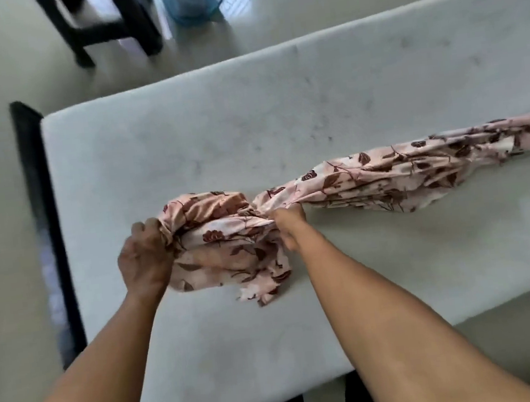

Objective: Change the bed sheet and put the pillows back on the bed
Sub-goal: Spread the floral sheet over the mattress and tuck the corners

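At the left edge the dark bed frame (42,226) runs beside one bare mattress (248,120) — nothing is spread over it, so I judge the job well short of half done. My left hand (144,257) has its fingers curled into the bunched end of the floral sheet (228,238). My right hand (290,227) pinches a gathered fold just beside it, and the rest of the cloth trails off rightward across the mattress. Whether this is the old sheet or the fresh one I cannot tell. The count — one mattress, one sheet, two hands, no pillows in view. Spreading, tucking and the pillows are all left.
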Available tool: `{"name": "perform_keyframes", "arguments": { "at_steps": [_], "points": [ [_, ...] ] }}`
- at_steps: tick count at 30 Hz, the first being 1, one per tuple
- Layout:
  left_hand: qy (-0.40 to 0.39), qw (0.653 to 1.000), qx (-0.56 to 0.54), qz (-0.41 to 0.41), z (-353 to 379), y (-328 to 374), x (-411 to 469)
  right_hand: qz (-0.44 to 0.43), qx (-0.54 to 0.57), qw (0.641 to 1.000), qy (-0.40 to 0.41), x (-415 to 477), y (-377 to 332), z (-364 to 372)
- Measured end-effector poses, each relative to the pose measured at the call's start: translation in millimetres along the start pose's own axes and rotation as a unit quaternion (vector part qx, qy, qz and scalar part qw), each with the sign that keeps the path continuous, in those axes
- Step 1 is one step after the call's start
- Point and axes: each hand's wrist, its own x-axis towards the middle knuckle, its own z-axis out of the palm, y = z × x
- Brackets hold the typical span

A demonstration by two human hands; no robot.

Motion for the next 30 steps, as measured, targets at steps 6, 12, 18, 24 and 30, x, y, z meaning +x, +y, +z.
{"name": "perform_keyframes", "arguments": {
  "at_steps": [6,12,18,24,30],
  "points": [
    [0.010,0.991,-0.041,-0.127,-20.0,-106.6,13.8,-0.009,-0.025,0.989,-0.142,-83.7,-16.1,125.3],
    [-0.101,0.984,-0.116,-0.094,2.3,-116.3,-8.4,0.025,-0.176,0.967,0.180,-87.6,45.5,123.6],
    [0.058,0.983,-0.151,-0.086,-0.8,-145.3,-20.1,-0.044,-0.244,0.966,-0.068,-127.6,93.8,214.0],
    [0.216,0.972,-0.068,0.056,-28.6,-184.9,-15.1,-0.078,-0.408,0.831,-0.370,-158.8,78.4,295.7],
    [-0.130,0.975,0.176,-0.038,-1.8,-185.9,-46.1,-0.078,-0.617,0.687,-0.375,-141.8,78.5,194.1]
  ]
}}
